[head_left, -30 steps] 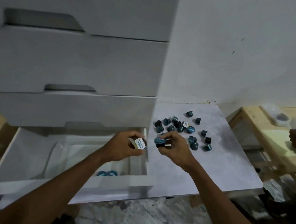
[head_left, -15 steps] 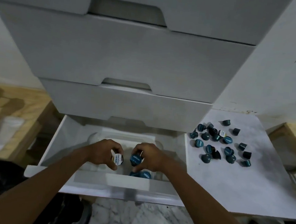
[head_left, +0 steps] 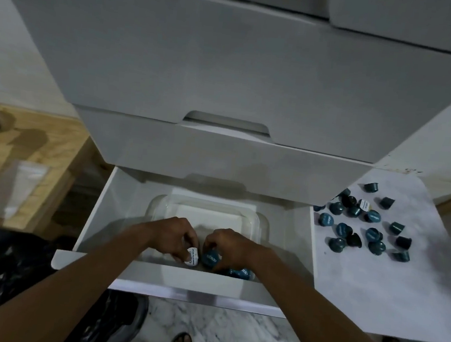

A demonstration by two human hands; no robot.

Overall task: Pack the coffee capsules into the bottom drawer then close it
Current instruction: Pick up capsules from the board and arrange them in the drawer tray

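Two capsules held low inside the open bottom drawer (head_left: 99,213), over the near edge of its clear container (head_left: 264,224): left hand (head_left: 177,235) pinches a white-lidded capsule (head_left: 192,256), right hand (head_left: 228,244) pinches a blue-lidded capsule (head_left: 209,258). About two more blue capsules (head_left: 240,273) lie at the container's near right; roughly twenty loose capsules (head_left: 362,225) remain on the white table (head_left: 372,295), right of the drawer. Versus half a second ago, both hands sit lower and nearer the drawer front.

White drawer (head_left: 99,213), teal capsules (head_left: 351,227), marbled floor (head_left: 217,332)

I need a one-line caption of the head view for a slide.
Both hands, left hand and right hand, lower coffee capsules into the open bottom drawer; more capsules wait on the table.
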